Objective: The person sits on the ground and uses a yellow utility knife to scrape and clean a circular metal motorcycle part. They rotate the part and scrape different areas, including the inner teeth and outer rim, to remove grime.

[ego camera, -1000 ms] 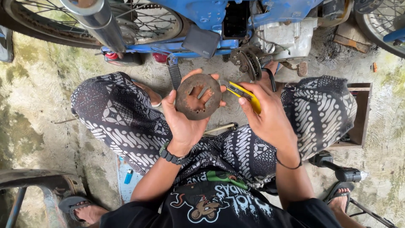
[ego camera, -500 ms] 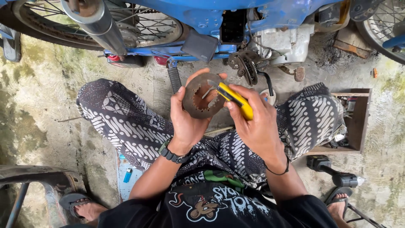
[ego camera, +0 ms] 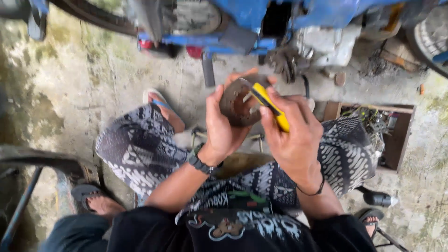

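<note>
Scraping at a rusty round plate (ego camera: 238, 103) up near the top middle of the frame, just under the blue motorbike (ego camera: 298, 18). Left hand (ego camera: 223, 126) is wrapped around its edge, fingers curled shut on it. Right hand (ego camera: 291, 135) is closed on a yellow-handled tool (ego camera: 269, 106), tip on the plate's face. I'd keep that plate braced firm and work with short, light strokes so the tip doesn't skid toward the thumb.

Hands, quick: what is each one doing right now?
Left hand: closed around the rusty round metal disc.
Right hand: closed on the yellow-handled tool, its tip at the disc.
</note>
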